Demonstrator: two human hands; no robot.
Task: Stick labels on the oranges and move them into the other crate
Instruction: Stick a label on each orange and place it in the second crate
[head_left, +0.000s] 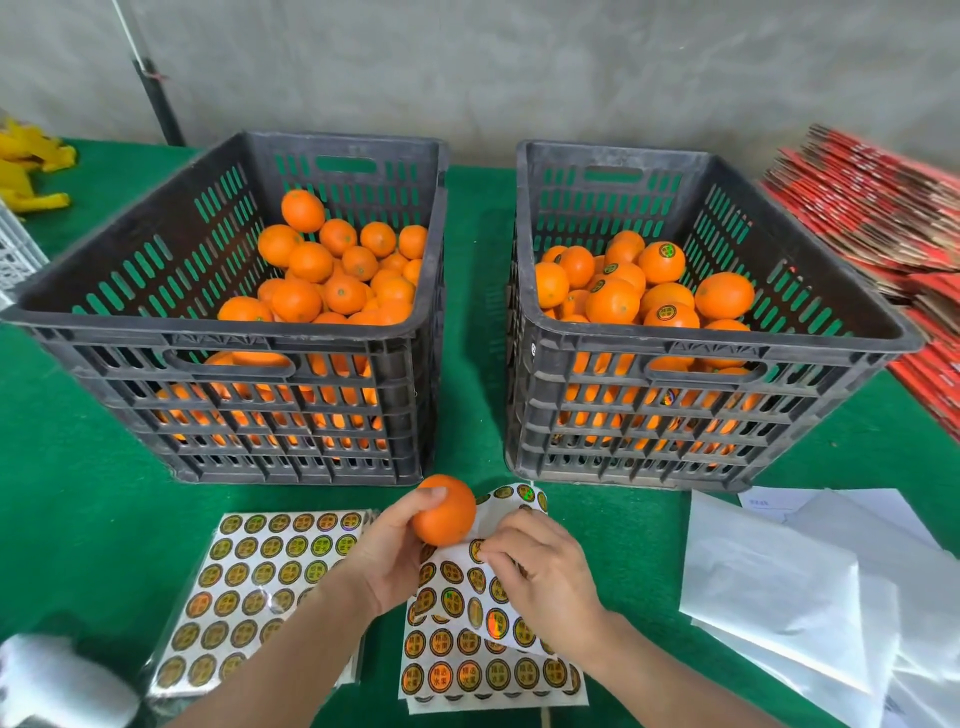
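Left hand (387, 556): it holds one orange (445, 512), with the fingers curled round it.
Orange in hand: it is up off the green table (470, 312), just in front of the gap between the two crates. It touches the lifted top edge of the sticker sheet (467, 670).
Right hand (540, 566): its fingertips are pinched together on one round sticker (478, 551), where the sheet bends up. The sticker may be partly peeled, but the fingers hide its edge, so I cannot tell.
Sticker sheet: it lies on the table close to the person. Its top part is lifted and curled over. It has rows of round gold and black stickers.
Left crate (130, 332): dark plastic with slots. It has a pile of plain oranges (337, 275) with no stickers showing.
Right crate (623, 338): it stands just beside the left one. Some of its stickered oranges (623, 291) show a round sticker on top.
Spare sheets (249, 582): a stack of full sticker sheets lies left of the hands.
White paper (769, 587): loose sheets lie on the right.
Red cardboard (872, 208): flat pieces are stacked at the far right.
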